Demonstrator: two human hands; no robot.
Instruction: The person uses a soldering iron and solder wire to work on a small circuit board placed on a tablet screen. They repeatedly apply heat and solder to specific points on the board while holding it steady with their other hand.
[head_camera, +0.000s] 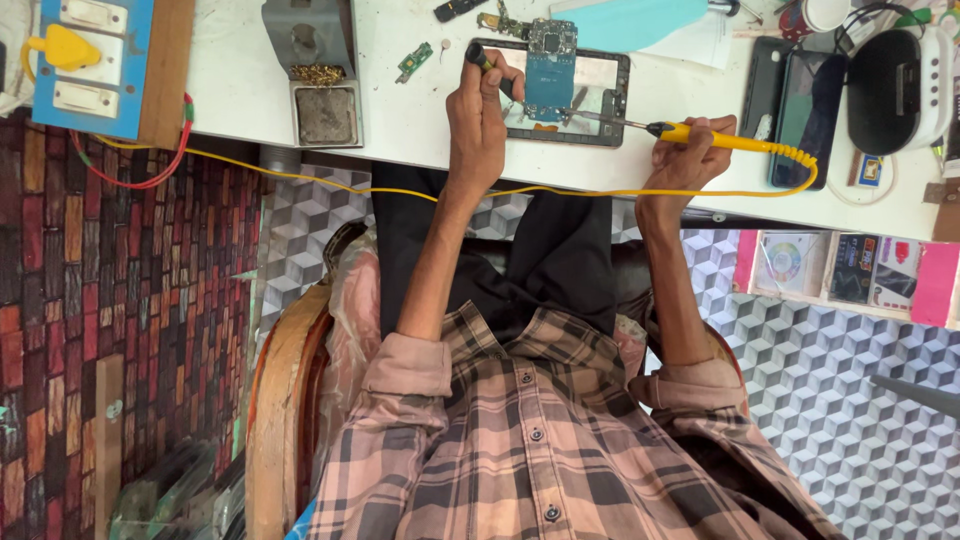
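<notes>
Hands (480, 105) raised, soldering iron (700, 135) gripped

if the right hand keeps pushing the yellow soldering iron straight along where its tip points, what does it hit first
Held by the right hand, the soldering iron points left toward the blue circuit board on the dark phone frame. It would likely meet that board first, though height above it is unclear.

The left hand (480, 110) grips a dark tool; the right hand (690, 150) holds a yellow soldering iron (700, 137) to the blue circuit board (550, 70) on the table (400, 120).
</notes>
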